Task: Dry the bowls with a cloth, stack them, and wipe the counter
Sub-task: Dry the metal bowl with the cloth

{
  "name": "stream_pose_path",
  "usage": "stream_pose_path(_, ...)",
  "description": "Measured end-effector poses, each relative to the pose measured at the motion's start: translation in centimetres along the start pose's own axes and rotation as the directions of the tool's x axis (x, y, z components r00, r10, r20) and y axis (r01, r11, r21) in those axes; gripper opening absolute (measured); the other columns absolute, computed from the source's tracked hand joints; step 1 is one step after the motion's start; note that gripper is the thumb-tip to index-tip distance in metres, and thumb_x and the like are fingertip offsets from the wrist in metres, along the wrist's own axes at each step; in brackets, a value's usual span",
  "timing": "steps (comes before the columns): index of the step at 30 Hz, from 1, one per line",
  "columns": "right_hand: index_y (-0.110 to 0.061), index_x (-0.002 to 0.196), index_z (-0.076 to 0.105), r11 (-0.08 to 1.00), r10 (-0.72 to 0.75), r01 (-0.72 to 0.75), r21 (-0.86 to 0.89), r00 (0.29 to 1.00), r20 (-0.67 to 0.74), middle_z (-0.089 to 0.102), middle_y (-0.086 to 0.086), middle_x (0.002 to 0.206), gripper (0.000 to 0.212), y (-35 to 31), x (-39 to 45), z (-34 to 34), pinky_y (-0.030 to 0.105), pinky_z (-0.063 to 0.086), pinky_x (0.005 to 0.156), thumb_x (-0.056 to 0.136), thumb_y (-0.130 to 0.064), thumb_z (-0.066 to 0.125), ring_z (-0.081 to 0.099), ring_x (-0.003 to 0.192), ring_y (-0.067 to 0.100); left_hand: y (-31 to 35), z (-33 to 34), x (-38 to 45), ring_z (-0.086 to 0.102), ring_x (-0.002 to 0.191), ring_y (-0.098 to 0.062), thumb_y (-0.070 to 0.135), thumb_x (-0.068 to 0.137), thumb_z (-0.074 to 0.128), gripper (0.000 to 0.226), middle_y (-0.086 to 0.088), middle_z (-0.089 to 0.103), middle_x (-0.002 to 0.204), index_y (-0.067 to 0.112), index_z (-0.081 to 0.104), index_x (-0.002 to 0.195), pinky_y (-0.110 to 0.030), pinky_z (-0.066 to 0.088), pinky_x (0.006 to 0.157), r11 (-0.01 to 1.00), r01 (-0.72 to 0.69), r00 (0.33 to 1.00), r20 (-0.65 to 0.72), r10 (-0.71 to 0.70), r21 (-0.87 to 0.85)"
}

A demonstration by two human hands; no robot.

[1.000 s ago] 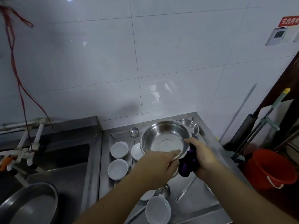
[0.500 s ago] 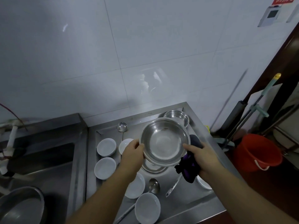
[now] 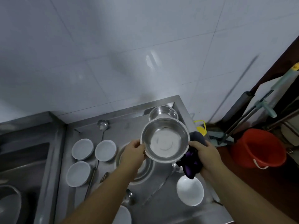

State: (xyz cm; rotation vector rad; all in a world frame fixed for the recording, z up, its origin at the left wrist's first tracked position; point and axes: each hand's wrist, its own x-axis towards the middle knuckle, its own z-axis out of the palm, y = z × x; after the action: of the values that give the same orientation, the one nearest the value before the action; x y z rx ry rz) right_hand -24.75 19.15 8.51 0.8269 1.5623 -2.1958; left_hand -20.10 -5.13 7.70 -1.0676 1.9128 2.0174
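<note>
I hold a steel bowl [image 3: 165, 140] above the steel counter [image 3: 123, 126]. My left hand [image 3: 133, 151] grips its left rim. My right hand [image 3: 205, 155] grips the right rim together with a dark purple cloth [image 3: 191, 164] that hangs under the hand. A smaller steel bowl [image 3: 163, 112] stands at the counter's back right corner. Another steel bowl [image 3: 144, 170] lies on the counter under my left forearm, partly hidden. Several white bowls rest on the counter: two at the left [image 3: 82, 148] [image 3: 106, 150], one below them [image 3: 78, 173], one at the front right [image 3: 190, 190].
A ladle [image 3: 102, 125] and other utensils lie among the bowls. A sink [image 3: 19, 167] with a steel basin [image 3: 8, 206] is at the left. Right of the counter stand an orange bucket [image 3: 258, 147] and mop handles [image 3: 265, 101]. A tiled wall is behind.
My left hand has shifted from the bowl's front rim to its left rim. The bowl now faces more upward and sits further right. The camera has tilted and moved right.
</note>
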Motion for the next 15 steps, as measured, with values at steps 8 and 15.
stream_pose_path(8, -0.015, 0.105, 0.071, 0.935, -0.075, 0.065, -0.350, 0.997, -0.013, 0.077, 0.017, 0.084, 0.031, -4.2, 10.3, -2.3, 0.050, 0.063, 0.064, 0.078, -0.005, 0.080, 0.071, 0.066, 0.027, 1.0, 7.3, 5.5, 0.073, 0.070, -0.017, 0.004, 0.094, 0.067, 0.014, -0.015, 0.077, 0.085, 0.009, 0.080, 0.092, -0.029, 0.062, 0.066, 0.996, 0.036, 0.999, -0.009, -0.037, -0.076)
stream_pose_path(15, -0.015, 0.106, 0.071, 0.829, -0.088, 0.091, -0.552, 0.996, 0.031, 0.074, 0.018, 0.094, 0.030, -5.1, 16.9, -0.9, 0.058, 0.062, 0.084, 0.078, -0.007, 0.080, 0.072, 0.091, 0.043, 1.1, 9.0, 11.2, 0.074, 0.083, -0.027, 0.006, 0.094, 0.064, 0.016, -0.017, 0.072, 0.102, 0.013, 0.063, 0.108, -0.029, 0.062, 0.061, 0.989, 0.114, 0.971, -0.199, -0.131, -0.096)
